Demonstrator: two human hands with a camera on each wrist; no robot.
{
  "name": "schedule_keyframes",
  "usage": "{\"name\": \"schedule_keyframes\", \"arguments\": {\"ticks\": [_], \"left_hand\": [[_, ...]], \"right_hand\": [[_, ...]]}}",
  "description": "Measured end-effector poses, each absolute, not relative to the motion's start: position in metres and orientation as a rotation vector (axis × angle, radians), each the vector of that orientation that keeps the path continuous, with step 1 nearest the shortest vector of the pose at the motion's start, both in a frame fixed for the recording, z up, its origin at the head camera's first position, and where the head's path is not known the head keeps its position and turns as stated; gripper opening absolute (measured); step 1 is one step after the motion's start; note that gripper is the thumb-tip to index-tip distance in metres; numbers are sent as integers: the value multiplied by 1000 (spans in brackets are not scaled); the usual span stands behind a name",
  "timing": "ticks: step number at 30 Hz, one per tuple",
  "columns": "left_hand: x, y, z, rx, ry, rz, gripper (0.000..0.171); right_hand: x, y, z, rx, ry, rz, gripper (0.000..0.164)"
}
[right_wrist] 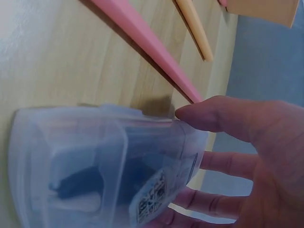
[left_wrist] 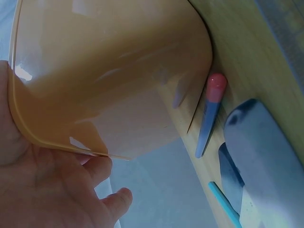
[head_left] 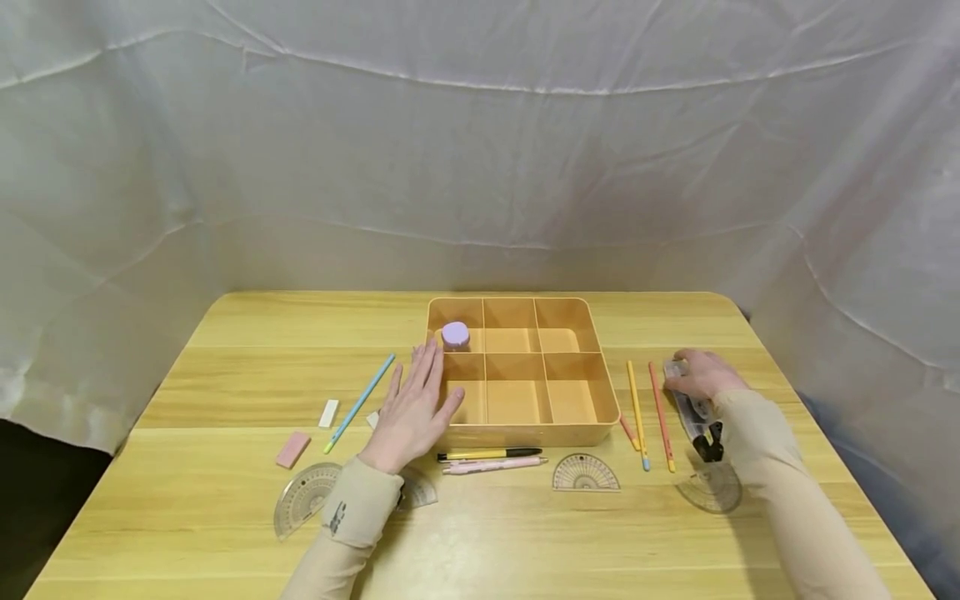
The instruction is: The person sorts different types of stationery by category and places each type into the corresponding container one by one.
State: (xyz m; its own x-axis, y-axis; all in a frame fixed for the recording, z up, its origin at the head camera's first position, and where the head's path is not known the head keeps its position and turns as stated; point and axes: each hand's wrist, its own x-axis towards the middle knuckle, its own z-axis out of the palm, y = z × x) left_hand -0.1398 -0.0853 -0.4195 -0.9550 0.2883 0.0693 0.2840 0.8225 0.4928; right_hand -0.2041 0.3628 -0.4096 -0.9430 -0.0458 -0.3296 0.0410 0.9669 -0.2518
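My left hand (head_left: 411, 412) rests on the left side of an orange six-compartment box (head_left: 517, 435), its fingers stretched along the rim. The thumb reaches over the front left compartment. In the back left compartment sits a small lilac round-topped item (head_left: 455, 335). At the right, my right hand (head_left: 705, 375) grips the far end of a clear plastic case (right_wrist: 90, 161), thumb on one side and fingers on the other. Dark contents and a printed code label (right_wrist: 152, 197) show through the case. A black part (head_left: 708, 442) appears at its near end.
Between box and case lie a yellow pencil (head_left: 638, 417) and a red pencil (head_left: 661, 417). Two pens (head_left: 495, 466) and a protractor (head_left: 587, 473) lie before the box. Another protractor (head_left: 711, 489) is by the right sleeve. Leftward are a blue pencil (head_left: 360, 404), a pink eraser (head_left: 292, 449) and a larger protractor (head_left: 306, 498).
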Motion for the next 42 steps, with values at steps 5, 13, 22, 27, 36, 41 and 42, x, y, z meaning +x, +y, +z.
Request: {"name": "schedule_keyframes", "arguments": {"ticks": [5, 13, 22, 27, 36, 41, 42], "left_hand": [[-140, -85, -419, 473, 2992, 804, 74], [-141, -86, -418, 466, 2991, 798, 75], [-140, -87, -417, 461, 2987, 797, 75], [-140, -86, -417, 461, 2988, 797, 75], [-141, -85, -417, 468, 2986, 793, 75], [-142, -84, -418, 468, 2983, 797, 74], [-142, -85, -417, 468, 2984, 795, 74]], "right_hand": [[-203, 363, -411, 37, 2790, -386, 74], [-192, 350, -405, -45, 3084, -543, 68], [-183, 318, -390, -186, 3412, -736, 64], [-184, 304, -379, -256, 3517, -791, 62], [-190, 274, -355, -341, 3589, -864, 59], [-199, 256, -344, -408, 3590, -909, 58], [-202, 252, -343, -422, 3590, -920, 58]]}}
